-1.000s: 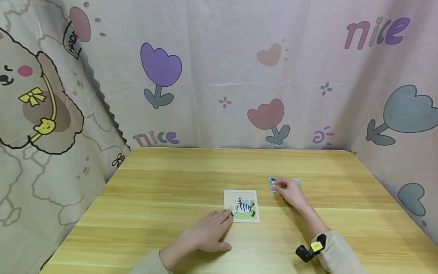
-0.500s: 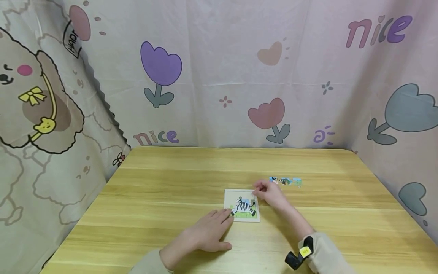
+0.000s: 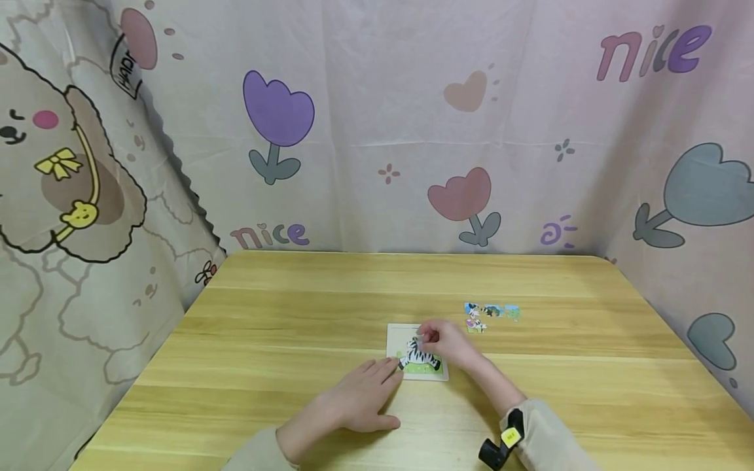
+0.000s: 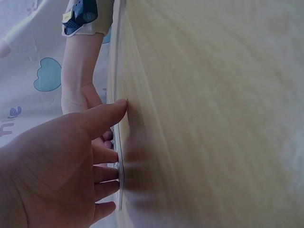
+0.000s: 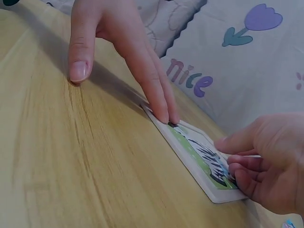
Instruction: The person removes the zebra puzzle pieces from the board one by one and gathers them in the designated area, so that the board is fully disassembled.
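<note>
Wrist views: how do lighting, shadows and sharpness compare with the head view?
Head view: bright, fairly even, though the loose pieces are small; left wrist view: dimmer and soft, dark shadow on the table beside the left hand; right wrist view: long shadow by that hand, zebra readable.

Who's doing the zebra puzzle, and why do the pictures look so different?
A person, with two bare hands: the left grip and the right grip. The wide picture comes from a camera on the head; the tilted ones come from a camera on each wrist, like this black camera. On the table lie a board showing a zebra and, to its right, some loose pieces. The left grip touches the board's edge. The right grip bends its fingers over the board; I can't see whether they hold anything.
</note>
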`<action>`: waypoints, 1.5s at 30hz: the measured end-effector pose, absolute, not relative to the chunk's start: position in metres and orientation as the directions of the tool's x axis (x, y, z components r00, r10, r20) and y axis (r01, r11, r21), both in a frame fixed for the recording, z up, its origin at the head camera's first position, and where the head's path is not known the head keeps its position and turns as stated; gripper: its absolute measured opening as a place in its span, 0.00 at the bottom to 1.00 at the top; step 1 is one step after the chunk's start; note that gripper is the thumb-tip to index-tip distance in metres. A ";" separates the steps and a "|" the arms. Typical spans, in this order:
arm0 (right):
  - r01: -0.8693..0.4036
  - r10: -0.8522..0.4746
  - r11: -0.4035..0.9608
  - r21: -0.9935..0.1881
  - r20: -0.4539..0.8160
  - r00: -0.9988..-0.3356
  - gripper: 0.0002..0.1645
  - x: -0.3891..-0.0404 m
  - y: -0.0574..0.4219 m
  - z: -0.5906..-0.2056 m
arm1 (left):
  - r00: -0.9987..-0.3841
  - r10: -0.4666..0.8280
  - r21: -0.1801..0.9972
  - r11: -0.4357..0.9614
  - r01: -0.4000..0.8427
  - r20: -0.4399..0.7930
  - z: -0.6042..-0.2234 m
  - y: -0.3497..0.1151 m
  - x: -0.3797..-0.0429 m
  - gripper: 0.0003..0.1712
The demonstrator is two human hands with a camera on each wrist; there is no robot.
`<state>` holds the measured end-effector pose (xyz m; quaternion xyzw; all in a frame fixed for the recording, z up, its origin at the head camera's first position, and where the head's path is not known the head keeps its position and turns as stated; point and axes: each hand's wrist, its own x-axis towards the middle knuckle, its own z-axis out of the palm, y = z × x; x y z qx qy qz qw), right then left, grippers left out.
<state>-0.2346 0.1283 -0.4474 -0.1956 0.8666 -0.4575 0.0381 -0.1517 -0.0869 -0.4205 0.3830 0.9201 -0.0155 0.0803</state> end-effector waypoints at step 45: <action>-0.267 -0.433 0.516 -0.814 0.021 -0.901 0.14 -0.234 0.122 -0.440 | -0.641 0.756 -0.014 0.645 0.764 -0.137 -0.424 -0.072 -0.155 0.44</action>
